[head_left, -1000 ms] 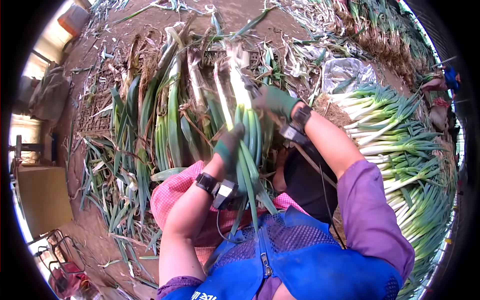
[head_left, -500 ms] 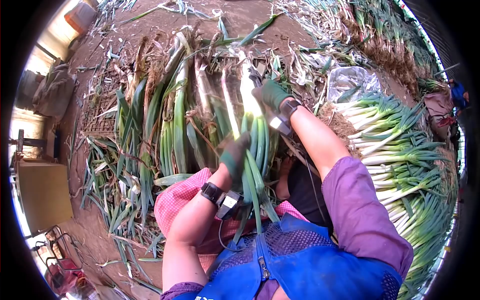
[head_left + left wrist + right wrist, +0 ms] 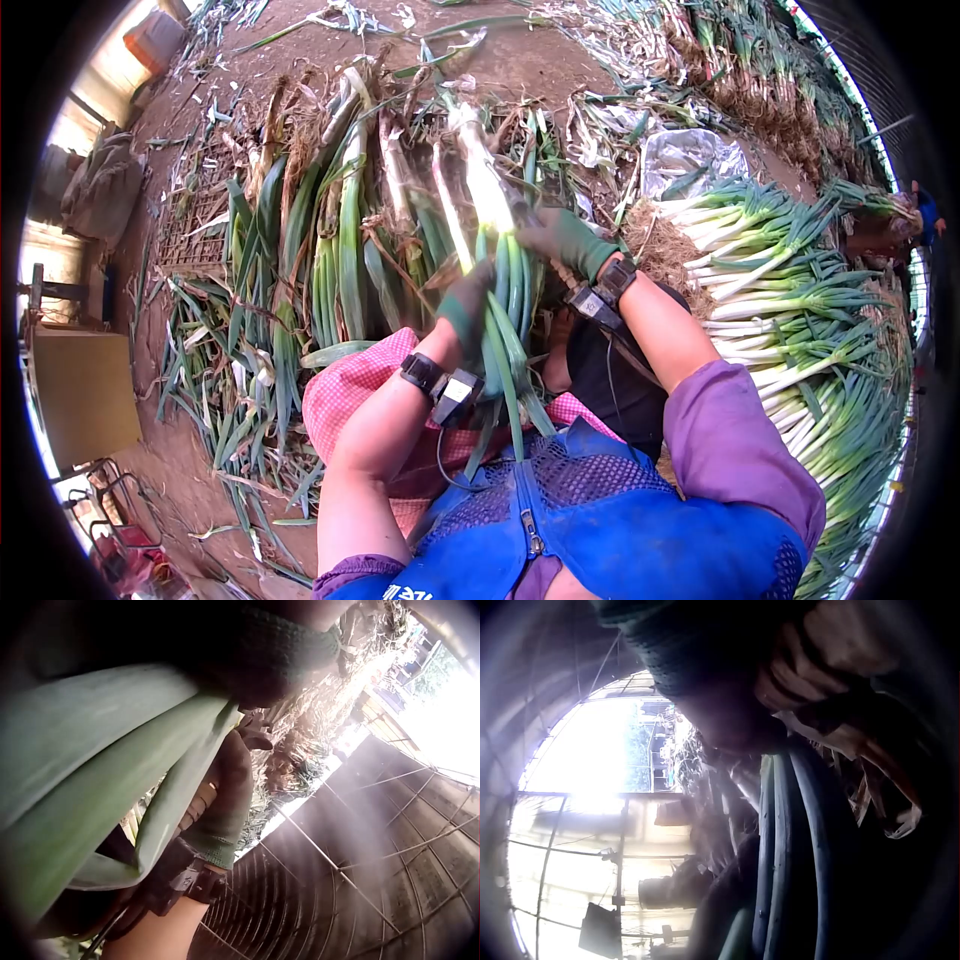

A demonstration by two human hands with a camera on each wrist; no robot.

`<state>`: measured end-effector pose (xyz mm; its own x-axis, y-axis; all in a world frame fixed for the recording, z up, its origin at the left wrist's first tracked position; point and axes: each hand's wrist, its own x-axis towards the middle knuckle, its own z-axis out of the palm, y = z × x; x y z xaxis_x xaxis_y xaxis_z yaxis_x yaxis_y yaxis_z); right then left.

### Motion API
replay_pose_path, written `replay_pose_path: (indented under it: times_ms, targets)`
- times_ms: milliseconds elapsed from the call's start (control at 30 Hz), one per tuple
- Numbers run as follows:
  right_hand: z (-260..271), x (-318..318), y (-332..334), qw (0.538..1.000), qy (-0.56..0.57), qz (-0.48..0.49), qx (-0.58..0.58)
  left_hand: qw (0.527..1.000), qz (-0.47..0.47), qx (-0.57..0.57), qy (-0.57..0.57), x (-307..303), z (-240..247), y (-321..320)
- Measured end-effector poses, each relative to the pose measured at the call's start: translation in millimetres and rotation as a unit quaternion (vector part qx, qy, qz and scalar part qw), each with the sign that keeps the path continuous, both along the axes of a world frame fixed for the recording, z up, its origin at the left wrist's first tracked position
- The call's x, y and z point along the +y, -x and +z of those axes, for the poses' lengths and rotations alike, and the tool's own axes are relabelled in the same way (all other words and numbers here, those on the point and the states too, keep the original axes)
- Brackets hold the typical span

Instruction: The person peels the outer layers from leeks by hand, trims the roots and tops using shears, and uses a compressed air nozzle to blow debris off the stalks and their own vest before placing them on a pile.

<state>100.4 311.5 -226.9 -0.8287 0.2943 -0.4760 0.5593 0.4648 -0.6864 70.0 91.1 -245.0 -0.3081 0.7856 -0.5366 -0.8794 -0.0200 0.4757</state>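
In the head view the gloved left hand (image 3: 465, 305) grips green leaves of the leeks (image 3: 488, 195), whose white stalks point away from the body. Beside the stalks, on their right, the gloved right hand (image 3: 568, 242) is curled round a dark slender tool, blurred at its tip, with a hose at the wrist. Broad leaves (image 3: 105, 765) fill the left side of the left wrist view, and the right hand (image 3: 229, 787) shows behind them. Narrow leaves (image 3: 780, 855) hang below a dark glove in the right wrist view.
Untrimmed leeks (image 3: 350, 220) lie left of the hands over a crate (image 3: 195, 225). Clean leeks (image 3: 770, 300) are piled at the right, near a crumpled silvery sheet (image 3: 690, 160). Leaf scraps litter the ground. A yellowish box (image 3: 85, 395) stands far left.
The right hand has come down the stalks, nearer the left hand. The left hand stays on the leaves. A pale peel at the far end has shifted, blurred.
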Motion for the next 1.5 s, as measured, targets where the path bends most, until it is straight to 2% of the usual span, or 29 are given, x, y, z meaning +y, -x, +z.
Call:
replay_pose_path:
  times_ms: [67,167,233,267,300,367,400,433,467,533,567,633,667,767,800,900,933,967,1000,1100,1200,1233,1300,1333,1433,1467,1500]
  targets:
    - [9,-1,-3,1.0,-0.011,-0.016,-0.017,1.0,0.007,-0.009,-0.001,1,0,-2]
    - [-29,8,-5,0.978,0.157,-0.112,0.074,1.0,-0.009,0.025,0.001,2,6,-2]
    - [-44,5,-1,0.989,0.122,-0.062,0.063,0.999,-0.034,0.009,0.0,0,-6,-2]
    - [-44,-3,-1,0.983,0.157,-0.088,0.027,0.999,-0.047,0.002,-0.001,1,-19,-3]
    - [-47,-7,-1,0.964,0.244,-0.105,-0.011,0.998,-0.046,0.037,0.03,9,-45,-3]
    - [-48,-11,0,0.978,0.18,-0.104,0.03,0.986,-0.033,0.111,0.122,12,-29,-8]
    - [-43,-8,0,0.976,0.168,-0.118,0.068,0.953,-0.043,0.24,0.181,10,-16,-2]
    - [-25,-7,-5,0.973,0.155,-0.136,0.102,0.943,0.004,0.282,0.176,14,-49,5]
    - [-20,-4,-10,0.953,0.237,-0.151,0.117,0.934,0.058,0.303,0.179,15,-58,11]
    - [7,-8,-19,0.975,0.163,-0.106,0.109,0.92,0.125,0.31,0.203,16,-48,17]
    - [12,-11,-24,0.982,0.125,-0.088,0.111,0.932,0.107,0.279,0.207,15,-51,26]
    - [17,-21,-36,0.997,-0.037,-0.049,0.051,0.972,0.061,0.183,0.135,15,-56,38]
    - [18,-27,-44,0.992,-0.118,-0.031,0.019,0.977,0.034,0.173,0.124,13,-56,39]
    - [18,-33,-74,0.998,-0.052,-0.001,0.03,0.987,-0.059,0.137,0.064,5,-37,35]
    - [14,-34,-92,0.992,-0.107,0.059,-0.002,0.973,-0.153,0.132,0.107,-3,-37,38]
    - [63,-65,-131,0.996,-0.03,0.066,-0.046,0.964,-0.234,0.023,0.124,-14,-39,30]
    - [68,-70,-143,0.997,-0.021,0.065,-0.047,0.957,-0.228,0.109,0.14,-17,-34,25]
    - [71,-73,-156,0.997,-0.013,0.063,-0.047,0.922,-0.247,0.28,0.102,-21,-39,26]
    - [74,-75,-162,0.997,-0.005,0.062,-0.046,0.857,-0.258,0.443,0.06,-27,-47,29]
    - [79,-78,-168,0.997,-0.025,0.075,-0.023,0.882,-0.298,0.341,0.129,-19,-41,29]
    - [79,-78,-147,0.997,-0.013,0.053,-0.054,0.77,-0.316,0.551,0.059,-19,-48,30]
    - [75,-76,-139,0.997,0.002,0.051,-0.058,0.732,-0.311,0.605,0.047,-21,-31,27]
    - [52,-64,-119,0.996,-0.031,0.075,-0.046,0.691,-0.31,0.652,0.038,-19,-23,26]
    - [45,-59,-104,0.994,-0.056,0.087,-0.041,0.691,-0.317,0.649,0.041,-17,-31,27]
    - [21,-44,-53,0.992,-0.066,0.098,-0.038,0.767,-0.277,0.577,0.033,-16,-72,26]
    - [18,-40,-35,0.993,-0.058,0.097,-0.039,0.773,-0.256,0.58,0.019,-16,-70,23]
    - [16,-38,-18,0.993,-0.054,0.088,-0.049,0.813,-0.245,0.527,0.037,-17,-67,20]
